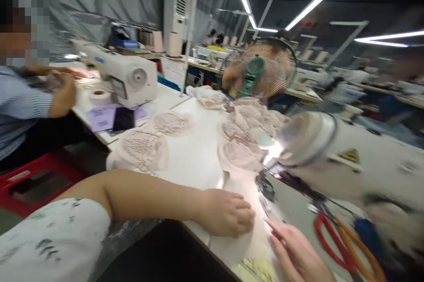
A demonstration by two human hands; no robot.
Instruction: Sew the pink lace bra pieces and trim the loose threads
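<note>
A pale pink fabric piece [243,191] lies on the white table in front of the sewing machine [331,141]. My left hand [228,213] rests on it with its fingers curled down onto the cloth. My right hand [296,246] is at the fabric's right edge, its fingertips closed together on the cloth and slightly blurred. Behind the piece, several gathered, ruffled fabric pieces [241,154] are heaped near the lit needle area. Two more ruffled pieces lie to the left, one a gathered cup-shaped piece [142,149].
Scissors with red and orange handles [334,242] lie right of my right hand. A green fan [255,68] stands behind the heap. On the left, a co-worker [20,110] sits at another sewing machine [129,72], near a tape roll [100,96] and a red stool [43,176].
</note>
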